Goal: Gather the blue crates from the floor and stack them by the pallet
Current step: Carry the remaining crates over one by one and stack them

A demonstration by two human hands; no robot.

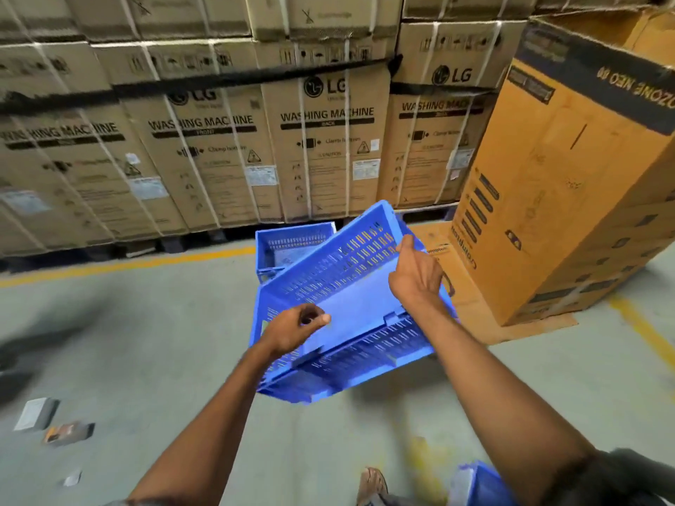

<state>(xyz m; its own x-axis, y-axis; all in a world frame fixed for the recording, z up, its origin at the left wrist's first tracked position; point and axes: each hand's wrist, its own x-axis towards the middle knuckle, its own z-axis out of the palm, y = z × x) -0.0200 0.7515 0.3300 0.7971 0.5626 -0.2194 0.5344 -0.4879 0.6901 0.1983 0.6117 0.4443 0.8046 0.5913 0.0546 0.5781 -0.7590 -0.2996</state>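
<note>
"LG", "WASHING MACHINE" on cartons [325,140]

12 o'clock: floor crate [288,242] half hidden behind held crate [350,312]; third crate [482,483] at 5 o'clock cut by bottom edge; dark smear [33,345] at 9 o'clock too blurred to identify; carton labels [261,175] unreadable.

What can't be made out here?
Head view:
1. Floor crate: near part hidden behind the held crate.
2. Blue object by the foot: cut off by bottom edge.
3. Right hand: fingers hidden behind the held crate's wall.
4. Dark shape, far left: motion-blurred.
</note>
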